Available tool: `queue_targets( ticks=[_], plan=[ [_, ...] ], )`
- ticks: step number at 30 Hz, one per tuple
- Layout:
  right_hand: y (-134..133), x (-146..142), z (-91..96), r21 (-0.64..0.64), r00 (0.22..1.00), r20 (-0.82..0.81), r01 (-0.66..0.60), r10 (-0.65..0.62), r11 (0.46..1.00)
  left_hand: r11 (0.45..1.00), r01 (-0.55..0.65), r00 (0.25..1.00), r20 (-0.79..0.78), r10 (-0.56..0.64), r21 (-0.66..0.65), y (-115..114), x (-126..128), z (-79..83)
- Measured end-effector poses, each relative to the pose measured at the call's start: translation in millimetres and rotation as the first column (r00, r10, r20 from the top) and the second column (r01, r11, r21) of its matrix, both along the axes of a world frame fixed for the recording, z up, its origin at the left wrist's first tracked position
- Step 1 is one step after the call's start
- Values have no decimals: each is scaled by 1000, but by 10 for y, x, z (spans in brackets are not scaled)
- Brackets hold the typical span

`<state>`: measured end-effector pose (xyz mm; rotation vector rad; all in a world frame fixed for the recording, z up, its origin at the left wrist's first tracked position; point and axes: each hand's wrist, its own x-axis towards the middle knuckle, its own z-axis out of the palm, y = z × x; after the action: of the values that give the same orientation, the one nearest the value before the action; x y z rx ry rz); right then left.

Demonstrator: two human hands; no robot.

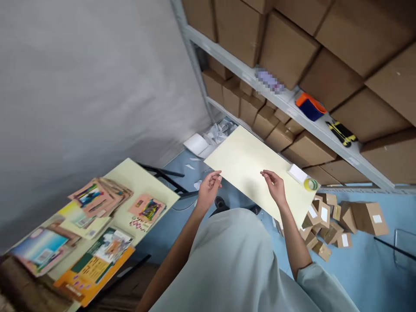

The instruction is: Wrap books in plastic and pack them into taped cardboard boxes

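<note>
My left hand [208, 189] hovers at the near edge of a pale yellow table [247, 160], fingers loosely curled and apart, holding nothing I can see. My right hand [274, 185] hangs over the same table, fingers bent and spread, also with nothing in it. A small white box [297, 173] and a roll of clear tape [310, 185] sit on the table's right end, a short way beyond my right hand.
A second yellow table [136, 177] at the left carries stacks of colourful books [97, 197]. Metal shelving [286, 104] holds cardboard boxes, an orange-blue tape dispenser [310, 106] and a yellow-black tool [342, 132]. Several small cartons [341, 221] lie on the blue floor.
</note>
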<state>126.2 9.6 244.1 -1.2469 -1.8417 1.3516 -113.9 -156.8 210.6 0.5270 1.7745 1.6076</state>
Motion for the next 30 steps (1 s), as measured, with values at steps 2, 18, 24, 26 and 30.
queue_targets(
  ticks=[2, 18, 24, 26, 30],
  plan=[
    [-84, -404, 38, 5, 998, -2, -56, 56, 998, 998, -64, 998, 21, 64, 14, -225, -302, -26],
    [-656, -3132, -86, -150, 672, -30, -735, 740, 661, 700, -706, 706, -30, 707, -114, -1850, -1190, -65],
    [-1091, -3861, -247, -164, 419, -89, -901, 904, 401, 439, -875, 456, -44, 889, -203, -2329, -956, 22],
    [-1272, -3994, -252, -165, 355, -103, -927, 929, 336, 357, -908, 372, -28, 928, -222, -2479, -909, -4],
    [-1640, -4106, -255, -170, 279, -117, -951, 953, 258, 258, -933, 270, -16, 963, -252, -2757, -909, -137]
  ],
)
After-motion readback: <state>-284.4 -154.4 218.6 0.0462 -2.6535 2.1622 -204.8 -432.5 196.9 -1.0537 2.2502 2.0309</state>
